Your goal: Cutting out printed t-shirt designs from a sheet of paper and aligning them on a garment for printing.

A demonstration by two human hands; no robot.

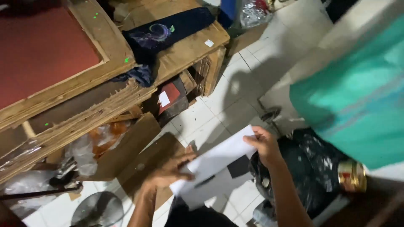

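Observation:
Both of my hands hold a white sheet of paper (pixel 219 157) above the tiled floor. My left hand (pixel 170 170) grips its lower left end, fingers curled over the edge. My right hand (pixel 263 145) pinches the upper right corner. The sheet slants from lower left to upper right, and a second pale sheet with a dark patch (pixel 219 185) hangs just under it.
A wooden frame with a red panel (pixel 46 50) lies on a wooden bench (pixel 189 46) at upper left, with a dark printed garment (pixel 164 33) draped beside it. Cardboard pieces (pixel 139 151) and plastic bags sit below. A teal cloth (pixel 362 96) is at right, a black bag (pixel 311 168) under it.

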